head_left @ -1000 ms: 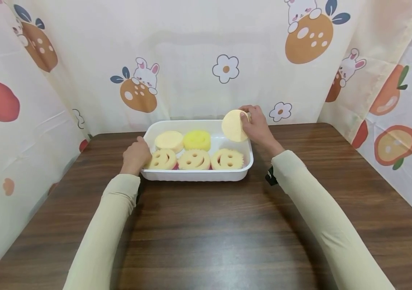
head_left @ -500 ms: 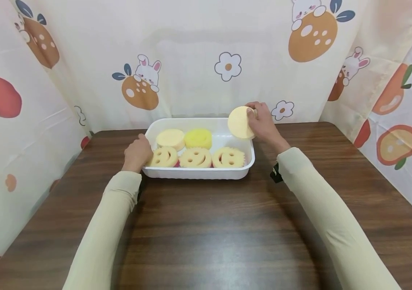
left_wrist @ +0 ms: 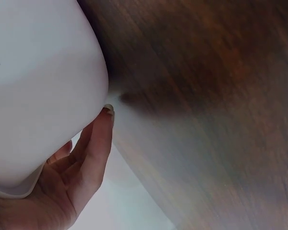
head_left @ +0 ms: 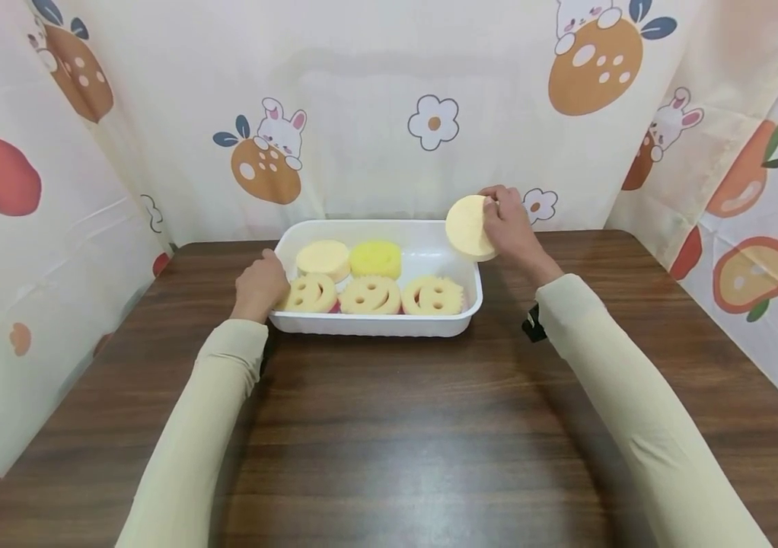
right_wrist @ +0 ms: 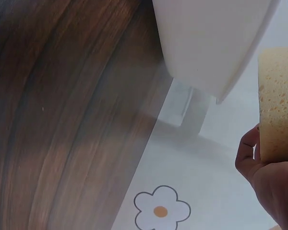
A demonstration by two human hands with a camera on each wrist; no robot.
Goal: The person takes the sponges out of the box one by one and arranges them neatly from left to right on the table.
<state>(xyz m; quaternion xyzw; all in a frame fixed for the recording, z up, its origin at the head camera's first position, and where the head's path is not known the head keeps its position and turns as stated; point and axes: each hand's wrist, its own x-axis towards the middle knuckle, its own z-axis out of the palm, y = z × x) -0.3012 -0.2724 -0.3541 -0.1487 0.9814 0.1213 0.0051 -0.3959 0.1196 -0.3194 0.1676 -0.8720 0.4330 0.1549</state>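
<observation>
Right hand (head_left: 512, 221) lifts a pale round sponge disc (head_left: 467, 227) over the white plastic tray (head_left: 375, 326)

The disc hangs tilted above the tray's far right corner, pinched at its edge by curled fingers; it looks light, soft and squashy, so an edge pinch should suffice. Left hand (head_left: 260, 285) rests with relaxed fingers against the tray's left wall on the dark wooden table (head_left: 389, 441).

The surface (head_left: 389, 426) is dark wood-grain with a soft sheen, smooth. The tray (head_left: 375, 326) looks like white plastic, matt and smooth, its outer wall faintly ribbed. The round sponge (head_left: 466, 227) in the right hand (head_left: 515, 224) is pale yellow foam, porous and rough. The backdrop (head_left: 361, 91) at 12 o'clock is printed cloth, creased and matt.
</observation>
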